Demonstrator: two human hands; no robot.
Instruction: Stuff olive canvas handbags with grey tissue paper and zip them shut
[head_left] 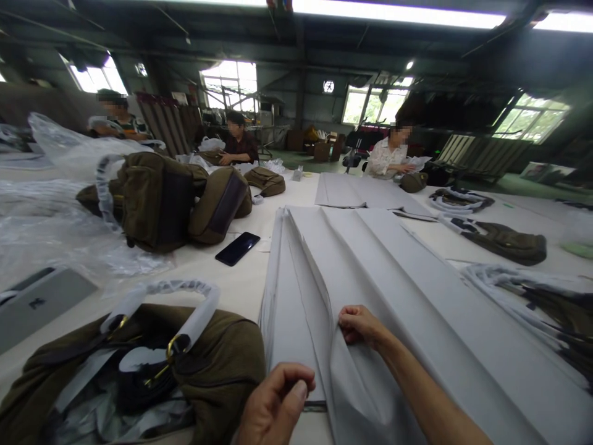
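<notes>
A stack of large light-grey sheets (393, 266) with long creases lies on the table in front of me; I cannot tell whether they are paper or cloth. My right hand (364, 326) pinches the left edge of the top sheets, lifting and bending it up. Below and to the left, my left hand (280, 402) hovers by the stack's near edge, fingers loosely curled, thumb apart from the forefinger, nothing held. Beside it sits an open olive-brown handbag (222, 352) with wrapped handles, gold rings and crumpled pale stuffing inside.
More olive bags (157, 198) stand at the left near clear plastic wrapping (60, 222). A black phone (238, 248) lies on the white table (194, 278). Further bags and wrapped handles (500, 238) line the right side. Several people work across the table.
</notes>
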